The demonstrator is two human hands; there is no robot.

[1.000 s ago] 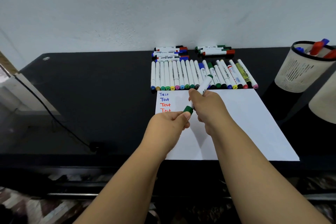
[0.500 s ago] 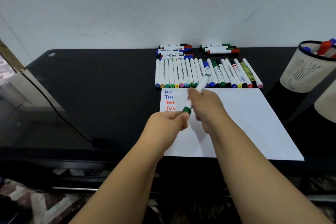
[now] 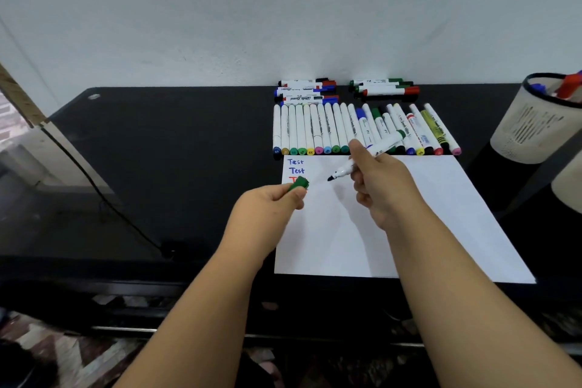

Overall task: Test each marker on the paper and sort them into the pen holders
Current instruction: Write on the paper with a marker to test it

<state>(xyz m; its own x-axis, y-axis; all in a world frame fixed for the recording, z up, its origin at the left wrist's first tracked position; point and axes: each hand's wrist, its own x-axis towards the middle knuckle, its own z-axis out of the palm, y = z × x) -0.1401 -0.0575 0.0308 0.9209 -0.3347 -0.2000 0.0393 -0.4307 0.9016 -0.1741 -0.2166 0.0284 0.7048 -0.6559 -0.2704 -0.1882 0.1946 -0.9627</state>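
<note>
Now uncapped, the green marker (image 3: 374,153) sits pinched in the right hand (image 3: 382,189), tip hanging over the paper (image 3: 409,224); the left hand (image 3: 267,211) grips its cap (image 3: 299,183). Best to write below the red line and keep hold of the cap. Beyond, spare markers (image 3: 330,132) line the black worktop (image 3: 173,151) before a pale wall; a mesh pen holder (image 3: 532,123) stands far right.

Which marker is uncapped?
The one in the right hand: the green marker, its tip bare; the left hand holds its cap.
</note>
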